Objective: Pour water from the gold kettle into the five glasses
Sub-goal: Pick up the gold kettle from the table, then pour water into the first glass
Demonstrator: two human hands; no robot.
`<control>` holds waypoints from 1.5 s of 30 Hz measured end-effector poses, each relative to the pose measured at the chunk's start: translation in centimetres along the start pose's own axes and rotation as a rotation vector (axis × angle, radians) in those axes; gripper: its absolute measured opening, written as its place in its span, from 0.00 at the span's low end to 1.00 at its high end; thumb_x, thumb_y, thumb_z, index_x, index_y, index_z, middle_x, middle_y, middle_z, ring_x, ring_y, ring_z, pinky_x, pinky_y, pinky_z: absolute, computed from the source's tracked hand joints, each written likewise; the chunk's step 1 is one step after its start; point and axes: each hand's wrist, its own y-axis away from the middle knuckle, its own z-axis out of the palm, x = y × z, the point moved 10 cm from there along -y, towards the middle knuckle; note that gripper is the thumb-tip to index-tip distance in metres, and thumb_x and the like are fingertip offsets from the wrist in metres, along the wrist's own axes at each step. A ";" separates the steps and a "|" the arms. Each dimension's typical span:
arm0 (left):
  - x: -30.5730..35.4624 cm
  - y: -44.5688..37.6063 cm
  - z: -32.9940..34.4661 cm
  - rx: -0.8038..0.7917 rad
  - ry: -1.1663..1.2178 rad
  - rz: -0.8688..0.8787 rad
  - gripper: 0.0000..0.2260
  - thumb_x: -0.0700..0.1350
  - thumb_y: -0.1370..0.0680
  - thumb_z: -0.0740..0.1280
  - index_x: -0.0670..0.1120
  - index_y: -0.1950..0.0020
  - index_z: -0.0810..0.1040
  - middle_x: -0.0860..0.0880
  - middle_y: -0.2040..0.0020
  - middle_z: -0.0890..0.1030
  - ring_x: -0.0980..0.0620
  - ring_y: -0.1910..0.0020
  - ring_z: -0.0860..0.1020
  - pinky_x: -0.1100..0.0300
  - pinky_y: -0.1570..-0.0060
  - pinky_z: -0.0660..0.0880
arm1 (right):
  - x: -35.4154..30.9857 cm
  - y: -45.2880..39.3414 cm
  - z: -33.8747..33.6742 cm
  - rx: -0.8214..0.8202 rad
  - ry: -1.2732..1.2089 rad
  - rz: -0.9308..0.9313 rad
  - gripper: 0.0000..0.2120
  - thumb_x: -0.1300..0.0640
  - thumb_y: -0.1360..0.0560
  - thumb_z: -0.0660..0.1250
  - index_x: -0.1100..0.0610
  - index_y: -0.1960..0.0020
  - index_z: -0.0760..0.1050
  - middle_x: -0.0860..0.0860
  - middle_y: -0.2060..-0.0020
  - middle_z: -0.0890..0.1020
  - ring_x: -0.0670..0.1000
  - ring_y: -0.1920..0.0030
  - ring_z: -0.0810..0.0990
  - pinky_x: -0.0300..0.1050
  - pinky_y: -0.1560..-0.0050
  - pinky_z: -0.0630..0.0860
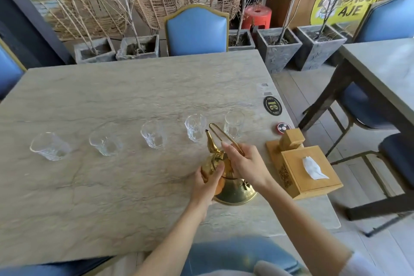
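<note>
A gold kettle [233, 188] is tilted over the stone table [112, 96], its spout aimed toward the far right pair of glasses. My right hand [244, 163] grips the kettle's thin wire handle. My left hand [206, 184] presses against the kettle's body and lid. Several clear glasses stand in a row across the table: the leftmost glass [50, 147], a second glass [106, 139], a middle glass [154, 134], a fourth glass [195, 127] just beyond the spout tip, and the rightmost glass [234, 125] behind the handle. I cannot tell whether any holds water.
A wooden tissue box [307, 168] stands right of the kettle near the table's right edge. A round black table-number disc [272, 105] and a small red call button [282, 127] lie beyond it. A blue chair [197, 29] faces me; another table [380, 67] stands at right.
</note>
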 end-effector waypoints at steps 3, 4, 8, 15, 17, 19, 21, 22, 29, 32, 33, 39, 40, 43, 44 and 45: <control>1.2 0.0 1.1 -0.057 -0.030 -0.028 0.49 0.74 0.37 0.70 0.54 0.21 0.65 0.49 0.28 0.76 0.45 0.32 0.78 0.45 0.39 0.80 | -1.7 -0.9 -1.0 0.019 0.072 -0.022 0.20 0.47 0.21 0.65 0.59 0.66 0.69 0.52 0.76 0.68 0.50 0.74 0.66 0.47 0.69 0.64; 1.6 -0.1 1.5 -0.074 -0.041 -0.035 0.48 0.74 0.36 0.69 0.54 0.21 0.64 0.50 0.28 0.76 0.46 0.32 0.78 0.45 0.39 0.80 | -2.4 -1.2 -1.4 0.023 0.095 -0.039 0.18 0.49 0.21 0.64 0.60 0.65 0.70 0.51 0.76 0.69 0.49 0.75 0.66 0.47 0.69 0.64; 3.2 -0.6 3.4 -0.149 -0.107 -0.051 0.42 0.73 0.28 0.65 0.61 0.18 0.57 0.51 0.23 0.71 0.45 0.30 0.76 0.45 0.42 0.81 | -4.7 -3.0 -2.8 0.036 0.157 -0.076 0.13 0.53 0.20 0.63 0.63 0.54 0.76 0.47 0.76 0.71 0.47 0.76 0.66 0.47 0.70 0.64; 5.6 -1.8 5.6 -0.239 -0.200 -0.063 0.39 0.79 0.32 0.60 0.62 0.27 0.69 0.50 0.36 0.81 0.47 0.42 0.83 0.45 0.51 0.86 | -5.9 -5.9 -5.5 0.112 0.268 -0.003 0.15 0.53 0.19 0.62 0.66 0.50 0.76 0.45 0.82 0.67 0.42 0.84 0.62 0.42 0.74 0.62; 6.0 -1.8 6.2 -0.267 -0.213 -0.078 0.32 0.77 0.28 0.59 0.60 0.30 0.71 0.48 0.40 0.83 0.47 0.44 0.84 0.48 0.53 0.86 | -6.2 -6.7 -6.1 0.147 0.346 0.007 0.16 0.52 0.19 0.62 0.65 0.49 0.77 0.47 0.80 0.69 0.43 0.83 0.66 0.42 0.71 0.67; 6.2 -1.8 6.8 -0.287 -0.199 -0.111 0.32 0.76 0.27 0.58 0.59 0.30 0.71 0.47 0.39 0.82 0.46 0.44 0.84 0.52 0.60 0.86 | -6.4 -7.4 -6.5 0.160 0.404 0.021 0.16 0.51 0.19 0.61 0.65 0.50 0.76 0.49 0.79 0.71 0.46 0.80 0.69 0.42 0.68 0.70; 6.1 -1.9 7.3 -0.311 -0.187 -0.133 0.35 0.77 0.28 0.59 0.57 0.29 0.70 0.46 0.39 0.82 0.45 0.43 0.84 0.55 0.64 0.84 | -6.4 -8.1 -6.9 0.165 0.463 0.044 0.13 0.50 0.19 0.61 0.61 0.53 0.73 0.48 0.79 0.71 0.44 0.80 0.69 0.39 0.70 0.66; 6.1 -1.9 7.6 -0.320 -0.175 -0.140 0.35 0.77 0.28 0.59 0.56 0.29 0.70 0.46 0.39 0.82 0.44 0.43 0.84 0.54 0.64 0.84 | -6.6 -8.4 -7.0 0.168 0.502 0.054 0.13 0.51 0.19 0.61 0.60 0.55 0.71 0.48 0.79 0.70 0.44 0.80 0.68 0.39 0.72 0.64; 6.0 -1.8 8.7 -0.337 -0.071 -0.196 0.37 0.76 0.28 0.61 0.52 0.29 0.67 0.43 0.37 0.80 0.43 0.45 0.84 0.46 0.55 0.87 | -7.9 -9.3 -7.2 0.178 0.710 0.081 0.18 0.48 0.19 0.60 0.58 0.63 0.69 0.50 0.75 0.70 0.48 0.75 0.68 0.41 0.75 0.59; 6.2 -1.4 9.1 -0.348 -0.047 -0.205 0.38 0.76 0.28 0.61 0.50 0.29 0.67 0.43 0.38 0.80 0.42 0.46 0.84 0.45 0.53 0.86 | -8.8 -9.3 -7.1 0.165 0.759 0.083 0.21 0.48 0.19 0.60 0.66 0.56 0.75 0.53 0.72 0.72 0.55 0.69 0.71 0.43 0.73 0.62; 6.2 -1.2 9.2 -0.353 -0.039 -0.208 0.38 0.76 0.28 0.61 0.50 0.29 0.67 0.43 0.38 0.80 0.42 0.46 0.84 0.45 0.53 0.86 | -9.0 -9.3 -7.1 0.159 0.763 0.088 0.22 0.48 0.19 0.60 0.69 0.53 0.77 0.55 0.71 0.74 0.54 0.70 0.71 0.43 0.73 0.62; 6.6 -0.1 9.7 -0.378 -0.007 -0.199 0.37 0.75 0.27 0.61 0.49 0.30 0.66 0.41 0.36 0.80 0.40 0.44 0.84 0.46 0.57 0.87 | -9.9 -8.8 -7.1 0.124 0.750 0.127 0.24 0.47 0.20 0.60 0.71 0.45 0.77 0.57 0.69 0.76 0.52 0.75 0.70 0.43 0.73 0.65; 6.6 0.1 9.8 -0.382 -0.003 -0.198 0.37 0.75 0.27 0.61 0.49 0.30 0.66 0.42 0.37 0.80 0.40 0.44 0.84 0.46 0.57 0.87 | -10.0 -8.6 -7.1 0.121 0.746 0.133 0.24 0.47 0.20 0.60 0.71 0.45 0.77 0.57 0.69 0.75 0.52 0.75 0.69 0.43 0.73 0.65; 6.7 0.6 10.0 -0.394 0.003 -0.190 0.38 0.76 0.28 0.61 0.49 0.31 0.66 0.42 0.37 0.80 0.40 0.45 0.85 0.46 0.56 0.87 | -10.4 -8.2 -7.2 0.107 0.740 0.145 0.24 0.48 0.20 0.60 0.72 0.50 0.76 0.55 0.72 0.72 0.51 0.76 0.67 0.43 0.74 0.64; 6.7 0.8 10.0 -0.396 0.002 -0.188 0.38 0.77 0.29 0.61 0.49 0.31 0.66 0.41 0.37 0.80 0.40 0.45 0.85 0.45 0.56 0.87 | -10.6 -8.0 -7.2 0.102 0.741 0.143 0.23 0.48 0.19 0.60 0.70 0.54 0.76 0.55 0.72 0.72 0.51 0.77 0.67 0.43 0.74 0.64; 6.8 1.1 10.1 -0.396 0.002 -0.188 0.38 0.77 0.29 0.61 0.49 0.31 0.66 0.41 0.37 0.80 0.40 0.45 0.85 0.45 0.56 0.87 | -10.8 -7.8 -7.2 0.097 0.740 0.140 0.21 0.49 0.19 0.60 0.67 0.58 0.74 0.54 0.74 0.71 0.51 0.77 0.67 0.42 0.74 0.64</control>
